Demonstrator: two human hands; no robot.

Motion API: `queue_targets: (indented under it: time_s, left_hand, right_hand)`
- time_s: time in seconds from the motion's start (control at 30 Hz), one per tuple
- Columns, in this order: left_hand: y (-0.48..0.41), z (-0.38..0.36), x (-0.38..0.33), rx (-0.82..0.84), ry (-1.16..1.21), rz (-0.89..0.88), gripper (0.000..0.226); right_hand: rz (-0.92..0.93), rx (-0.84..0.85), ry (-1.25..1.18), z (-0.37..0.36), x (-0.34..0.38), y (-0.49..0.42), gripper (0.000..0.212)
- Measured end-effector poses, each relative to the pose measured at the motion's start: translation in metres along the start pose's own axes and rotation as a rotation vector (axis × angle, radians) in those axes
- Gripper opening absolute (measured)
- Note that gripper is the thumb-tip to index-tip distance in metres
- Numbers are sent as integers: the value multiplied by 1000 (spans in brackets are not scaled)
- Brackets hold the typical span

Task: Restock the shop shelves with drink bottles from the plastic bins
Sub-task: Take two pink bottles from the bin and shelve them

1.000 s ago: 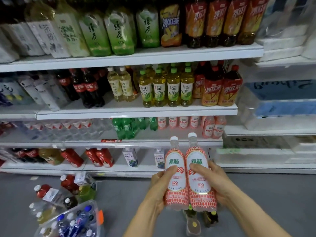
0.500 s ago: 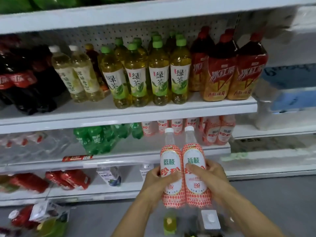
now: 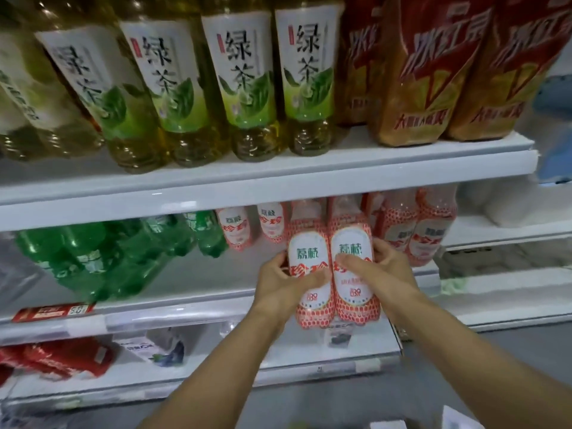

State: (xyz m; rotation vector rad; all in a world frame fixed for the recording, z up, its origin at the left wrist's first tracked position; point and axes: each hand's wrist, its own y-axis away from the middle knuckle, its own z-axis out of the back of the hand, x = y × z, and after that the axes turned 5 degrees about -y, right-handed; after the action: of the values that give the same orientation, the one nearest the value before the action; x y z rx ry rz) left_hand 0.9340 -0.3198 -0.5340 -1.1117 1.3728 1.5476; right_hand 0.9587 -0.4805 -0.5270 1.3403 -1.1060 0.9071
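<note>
At the front edge of a shop shelf (image 3: pixel 185 314), a person holds two pink-sleeved drink bottles (image 3: pixel 353 292) upright, side by side and touching, their caps hidden by the shelf above. The left hand (image 3: pixel 278 283) curls round the left bottle's middle and the right hand (image 3: pixel 380 270) round the right one, thumbs across the labels. Apparently full, the bottles likely feel weighty and stiff, with slick sleeves, so a mid-body grip that presses the pair together looks soundest. At least four matching bottles (image 3: pixel 430 236) stand behind. A cluster of green bottles (image 3: pixel 93 258) beside them is too blurred to count. Above, four green tea bottles (image 3: pixel 247 72) show clear labels, next to three red tea bottles (image 3: pixel 418 72).
</note>
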Motion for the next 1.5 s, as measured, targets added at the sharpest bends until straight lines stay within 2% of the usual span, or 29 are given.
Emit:
queue_targets:
  time_s: [0.13, 0.23, 0.33, 0.4, 0.47, 0.57, 0.63, 0.67, 0.7, 0.73, 0.8, 0.9, 0.97, 1.1, 1.13, 1.23, 1.3, 1.4, 1.5]
  left_hand:
    - [-26, 2, -6, -79, -75, -96, 47]
    - [-41, -2, -6, -90, -49, -166, 39]
    - [-57, -3, -7, -143, -46, -273, 43]
    - [-69, -1, -2, -179, -168, -364, 62]
    - [-79, -4, 4, -211, -227, -390, 68]
    - [-96, -10, 12, -233, -207, -418, 42]
    - [-104, -10, 20, -245, -61, -385, 17]
    - [-104, -12, 28, -241, -57, -406, 16]
    - [-103, -13, 40, -255, -129, -475, 24]
    - [-102, -15, 44, -268, -137, -495, 42]
    - [-104, -20, 56, -265, -83, -521, 66]
    - [-104, -23, 55, -293, -38, -555, 75]
    - [-102, -20, 60, -274, -62, -534, 80]
    - [-96, -15, 81, -207, -212, -430, 72]
    - [-98, -14, 82, -205, -229, -411, 70]
    - [-105, -12, 81, -236, -254, -370, 75]
    - [-107, -13, 82, -243, -251, -369, 77]
    - [-107, -17, 84, -231, -178, -360, 74]
    - [-110, -17, 86, -223, -153, -360, 70]
  right_hand:
    - [49, -5, 43, -6, 7, -20, 40]
    - [63, -18, 82, -9, 7, -35, 41]
    - [94, 40, 48, -13, 4, -53, 39]
    - [137, 45, 17, -15, 1, -63, 55]
    - [163, 47, -7, -17, -2, -68, 72]
    - [205, 58, 21, -17, -10, -73, 81]
    - [210, 58, 69, -14, -18, -78, 82]
    - [204, 66, 87, -13, -22, -79, 81]
    - [201, 70, 94, -11, -27, -82, 82]
    - [205, 71, 83, -10, -29, -83, 82]
    - [221, 66, 70, -10, -35, -88, 82]
    - [259, 58, 88, -9, -41, -94, 80]
    - [277, 29, 135, -9, -49, -94, 76]
    - [271, -84, 298, -16, -80, -93, 44]
    - [284, -109, 342, -17, -84, -95, 43]
    - [318, -113, 437, -14, -87, -101, 66]
    - [347, -109, 451, -12, -88, -102, 72]
    - [355, -100, 435, -8, -89, -101, 70]
    - [342, -86, 438, -3, -89, -101, 59]
